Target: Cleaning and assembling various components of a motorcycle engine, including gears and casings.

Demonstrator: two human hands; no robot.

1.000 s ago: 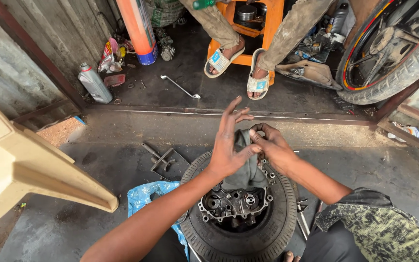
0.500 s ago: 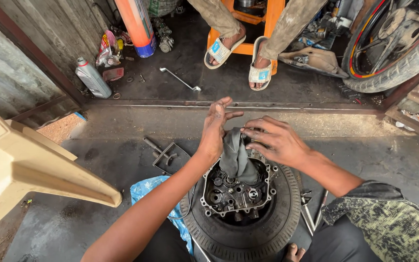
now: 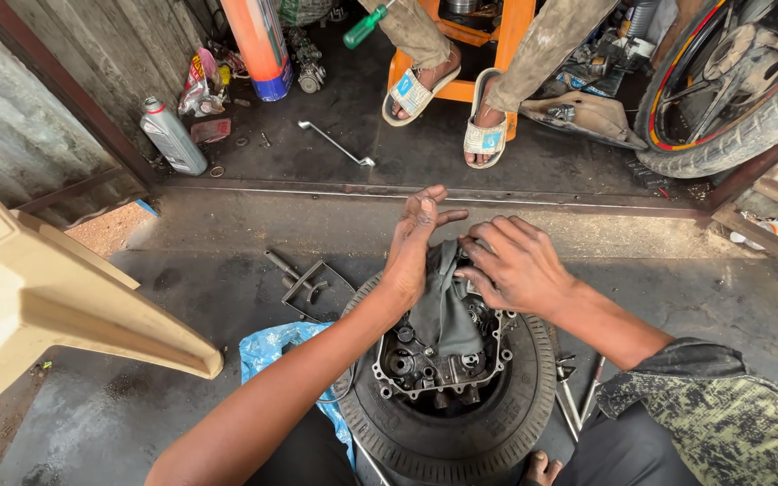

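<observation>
A metal engine case (image 3: 438, 364) rests inside a black tyre (image 3: 461, 441) lying flat on the floor. A dark grey rag (image 3: 443, 301) drapes over the top of the case. My left hand (image 3: 414, 247) presses on the rag's left edge, fingers stretched out. My right hand (image 3: 511, 265) lies on the rag's right side with the fingers curled onto the cloth. Both hands touch the rag over the case's far rim.
Another person's feet in sandals (image 3: 447, 99) stand by an orange stool. A wrench (image 3: 335, 144), a grey bottle (image 3: 171, 135), an orange cylinder (image 3: 258, 45), a motorcycle wheel (image 3: 731, 81), a blue bag (image 3: 272, 346), a beige panel (image 3: 47, 297) and loose metal parts (image 3: 303, 283) surround me.
My hands have come down from above the tyre onto the rag, and the rag now lies spread flatter over the engine case.
</observation>
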